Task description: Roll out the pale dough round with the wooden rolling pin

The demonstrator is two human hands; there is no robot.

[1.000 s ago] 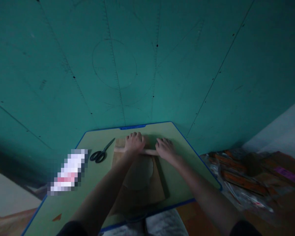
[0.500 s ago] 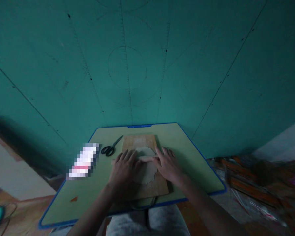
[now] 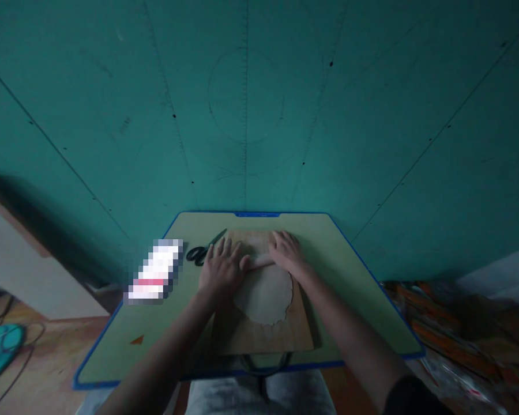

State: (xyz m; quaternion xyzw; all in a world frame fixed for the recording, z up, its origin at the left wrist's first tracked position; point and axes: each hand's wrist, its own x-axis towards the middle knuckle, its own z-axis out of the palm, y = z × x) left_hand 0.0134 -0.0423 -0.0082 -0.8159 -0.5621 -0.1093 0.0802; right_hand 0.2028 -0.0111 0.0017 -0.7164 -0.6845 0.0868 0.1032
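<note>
A pale wooden rolling pin [image 3: 260, 263] lies crosswise on a flat, rolled-out sheet of dough [image 3: 264, 294], near its far side. My left hand [image 3: 224, 266] covers the pin's left end, fingers pointing forward and thumb along the pin. Over the right end rests my right hand [image 3: 286, 252], its fingers bent across the pin. Both ends of the pin are hidden beneath the hands. Under the dough is a wooden cutting board [image 3: 263, 341], with bare wood showing in front. Black-handled scissors [image 3: 205, 251] lie just beyond and left of my left hand.
The small table [image 3: 341, 288] has a blue rim and stands against a green wall [image 3: 372, 115]. A pixelated flat object [image 3: 155, 274] and a small orange triangular piece [image 3: 137, 340] lie on its left side. Clutter [image 3: 441, 328] covers the floor at right.
Both hands have pushed the rolling pin forward, away from me, toward the dough's far edge. More of the dough's near part is uncovered. The camera view has shifted slightly.
</note>
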